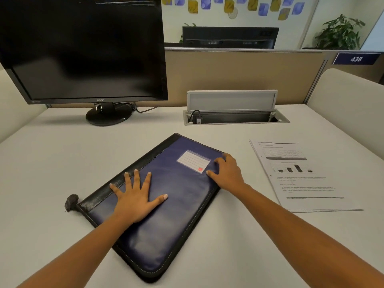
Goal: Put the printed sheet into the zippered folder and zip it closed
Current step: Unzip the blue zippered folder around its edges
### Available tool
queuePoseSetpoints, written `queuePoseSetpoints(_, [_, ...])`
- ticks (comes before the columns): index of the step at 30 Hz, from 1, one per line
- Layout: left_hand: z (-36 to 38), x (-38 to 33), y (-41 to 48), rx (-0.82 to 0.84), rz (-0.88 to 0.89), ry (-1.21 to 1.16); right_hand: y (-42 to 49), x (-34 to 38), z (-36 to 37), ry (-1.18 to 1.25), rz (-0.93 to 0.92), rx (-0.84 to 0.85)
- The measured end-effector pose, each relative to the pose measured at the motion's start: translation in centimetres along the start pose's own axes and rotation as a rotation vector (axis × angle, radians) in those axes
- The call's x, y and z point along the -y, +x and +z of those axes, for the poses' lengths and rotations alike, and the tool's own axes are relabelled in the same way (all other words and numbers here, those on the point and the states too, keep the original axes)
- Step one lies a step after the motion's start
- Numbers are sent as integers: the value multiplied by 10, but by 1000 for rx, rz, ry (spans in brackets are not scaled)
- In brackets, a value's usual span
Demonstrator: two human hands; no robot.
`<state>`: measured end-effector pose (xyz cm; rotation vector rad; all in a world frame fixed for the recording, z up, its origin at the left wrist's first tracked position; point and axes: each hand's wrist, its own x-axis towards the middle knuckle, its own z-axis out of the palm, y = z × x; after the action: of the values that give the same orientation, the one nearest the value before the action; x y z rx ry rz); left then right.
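Folder (166, 204) mid-desk (52, 163), sheet (301, 175) right, monitor (83, 48) behind-left.

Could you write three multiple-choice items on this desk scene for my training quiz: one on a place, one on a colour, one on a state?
1. Where does the printed sheet lie?
A. on the desk to the right of the zippered folder
B. on top of the folder
C. under the monitor

2. What colour is the main panel of the zippered folder?
A. red
B. dark blue
C. green

3. How is the left hand placed?
A. in a fist above the desk
B. pinching the zipper pull
C. flat on the folder, fingers spread

Answers: 1 A, the sheet rests on the bare desk, apart from the folder; 2 B, the panel is dark blue with black edging; 3 C, the palm presses down on the cover, while the zipper pull lies untouched at the corner.
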<state>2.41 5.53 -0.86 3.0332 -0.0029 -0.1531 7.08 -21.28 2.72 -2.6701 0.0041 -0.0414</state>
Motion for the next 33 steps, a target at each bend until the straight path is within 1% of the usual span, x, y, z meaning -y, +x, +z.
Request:
queuePoseSetpoints(4, [-2,18,4,35,124,79,1,-8,0,39,65,12])
queuePoseSetpoints(7, [-5,26,6,66,183,75,2,-10,-2,61,67,29])
queuePoseSetpoints(13, [-18,42,16,75,271,44,-3,-11,-9,-35,133,-13])
queuePoseSetpoints(15, [-21,47,20,70,270,18,-8,-12,-7,-14,146,-11])
queuePoseSetpoints(17, [-23,45,25,65,217,-16,-15,-13,-4,32,157,-3])
queuePoseSetpoints(20, [-24,28,33,24,121,-39,-26,-13,2,84,160,14])
queuePoseSetpoints(23, [-25,1,37,-33,83,-45,-34,-13,7,139,162,43])
queuePoseSetpoints(29, [-23,-57,40,21,215,-130,-32,-17,5,286,147,78])
queuePoseSetpoints(33, [-23,-81,54,49,191,-119,-17,-14,1,324,112,109])
